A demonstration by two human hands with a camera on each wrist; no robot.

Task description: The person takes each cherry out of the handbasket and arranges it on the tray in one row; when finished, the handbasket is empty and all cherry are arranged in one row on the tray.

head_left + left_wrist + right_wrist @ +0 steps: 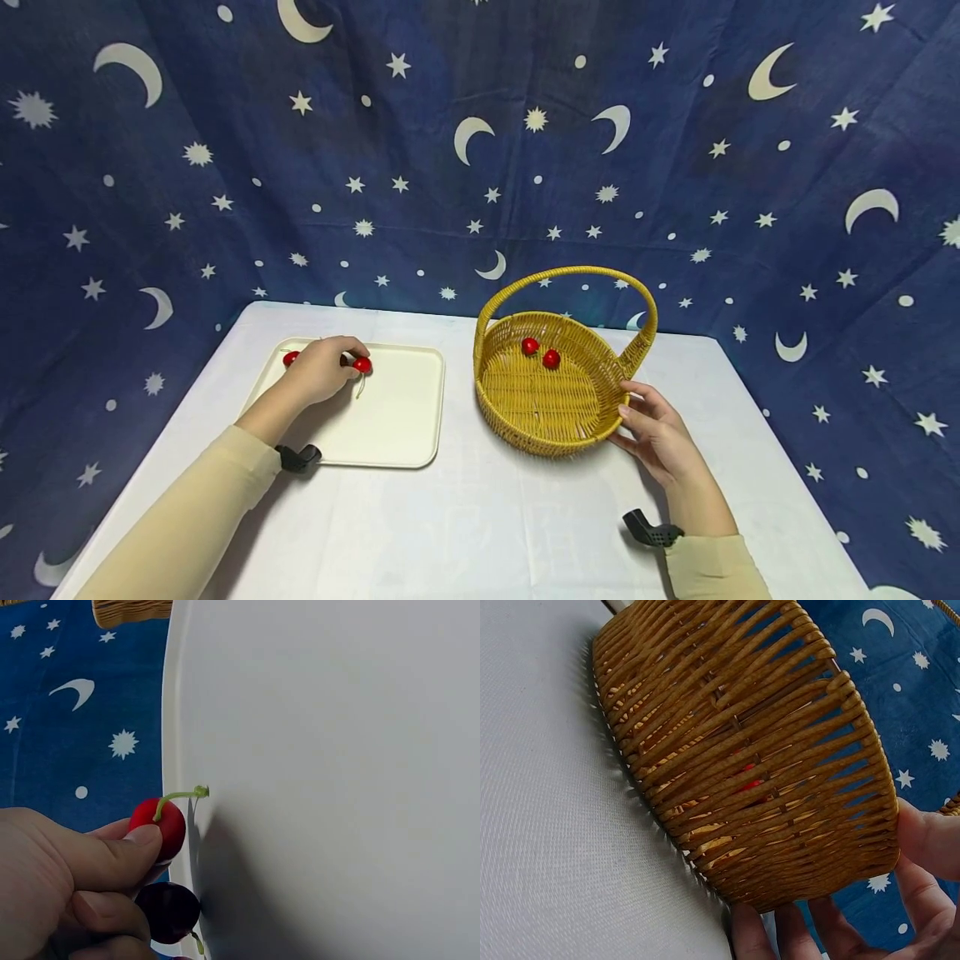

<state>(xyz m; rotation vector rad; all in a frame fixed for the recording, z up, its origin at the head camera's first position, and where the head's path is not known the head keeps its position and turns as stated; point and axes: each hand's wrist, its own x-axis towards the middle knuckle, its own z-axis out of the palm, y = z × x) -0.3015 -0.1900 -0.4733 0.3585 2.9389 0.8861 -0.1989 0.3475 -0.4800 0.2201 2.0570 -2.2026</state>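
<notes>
Over the cream tray (397,408), my left hand (322,371) pinches a red cherry (159,825) between thumb and fingers, its green stem sticking out. A dark cherry (169,913) shows just below it, close against the curled fingers. Partly behind that hand lies another red cherry (291,358) on the tray. My right hand (660,433) grips the right side of a yellow woven basket (540,402), thumb at the rim and other fingers lower along the wall. Inside the basket, two red cherries (530,346) lie toward the back.
A tall hoop handle (566,271) arches over the basket. Tray and basket stand side by side on a white-covered table (465,517). Behind and beside the table hangs a blue cloth (420,142) with moons and stars.
</notes>
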